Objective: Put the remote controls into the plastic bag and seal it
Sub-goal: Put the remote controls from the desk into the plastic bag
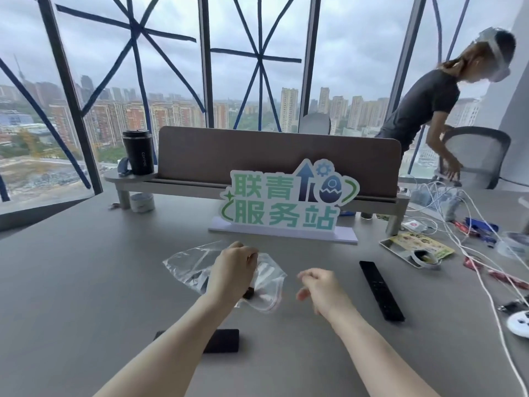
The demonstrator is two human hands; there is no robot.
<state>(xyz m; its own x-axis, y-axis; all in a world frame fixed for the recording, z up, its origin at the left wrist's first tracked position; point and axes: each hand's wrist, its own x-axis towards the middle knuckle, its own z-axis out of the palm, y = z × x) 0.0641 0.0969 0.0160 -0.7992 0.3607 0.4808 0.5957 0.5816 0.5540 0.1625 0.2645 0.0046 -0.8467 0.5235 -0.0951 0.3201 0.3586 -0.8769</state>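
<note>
A clear plastic bag (266, 277) lies crumpled on the grey table (86, 282), and my left hand (233, 272) is closed on its upper part. Something dark shows through the bag under that hand, with a dark end (248, 293) sticking out below my palm. My right hand (317, 285) hovers just right of the bag, fingers loosely curled and apart, holding nothing. A long black remote (380, 290) lies on the table right of my right hand. A shorter black remote (224, 340) lies near me, partly hidden by my left forearm.
A green-and-white sign (286, 202) on a white base stands behind the bag, before a desk shelf with a black cup (138, 151). White cables (458, 230), a snack packet, tape and a white controller (519, 322) crowd the right side. Another person leans by a chair at far right.
</note>
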